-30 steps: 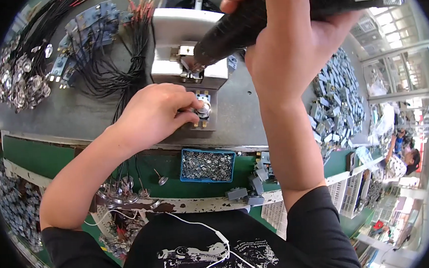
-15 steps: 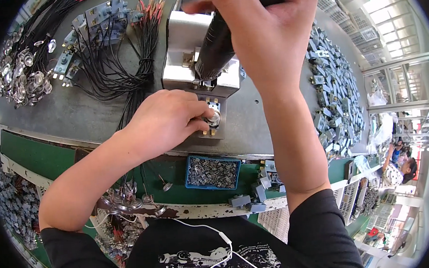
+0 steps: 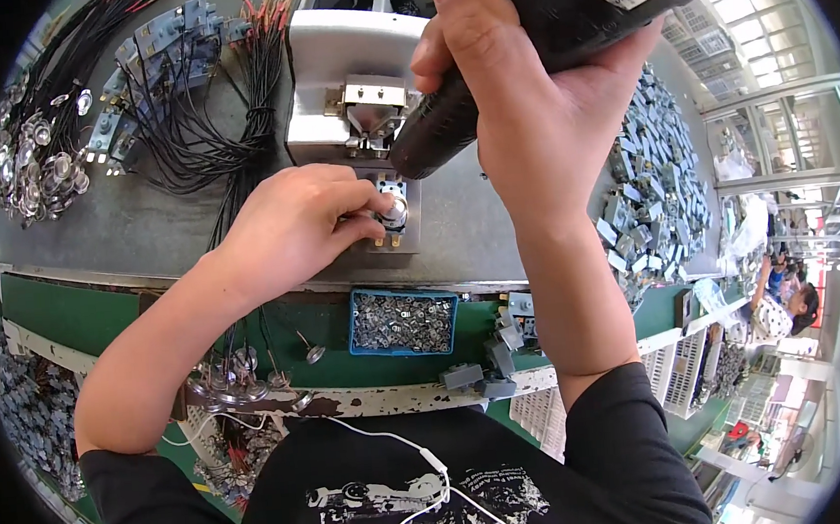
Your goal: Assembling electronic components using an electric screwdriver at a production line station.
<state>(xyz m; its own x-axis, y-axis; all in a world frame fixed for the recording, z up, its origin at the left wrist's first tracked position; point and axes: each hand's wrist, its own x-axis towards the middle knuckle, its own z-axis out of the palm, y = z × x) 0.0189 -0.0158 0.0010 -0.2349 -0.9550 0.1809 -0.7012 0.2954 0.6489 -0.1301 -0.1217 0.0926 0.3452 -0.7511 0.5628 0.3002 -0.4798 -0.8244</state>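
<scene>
My right hand [image 3: 551, 121] is wrapped round a thick black electric screwdriver [image 3: 447, 114], held tilted with its nose pointing down and left. That nose appears just beyond a small part with a shiny round metal cap [image 3: 395, 211], which lies on a flat metal plate [image 3: 414, 233]. Whether the tip touches the part cannot be made out. My left hand [image 3: 291, 222] comes in from the left, thumb and fingertips closed on the capped part's left side. Behind the plate stands a metal machine [image 3: 317, 74] with a small bracket block [image 3: 375, 92] on its front.
Black wires [image 3: 203, 151] with red ends and loose metal discs [image 3: 38, 162] lie on the left. Grey-blue switch parts [image 3: 662, 167] are heaped at right. A blue tray [image 3: 403, 322] of small metal pieces sits near the front edge. Another person [image 3: 784, 312] is at the far right.
The screwdriver's nose has come out from the front of the machine and now hangs near the capped part. My left hand keeps its grip. The view has shifted slightly.
</scene>
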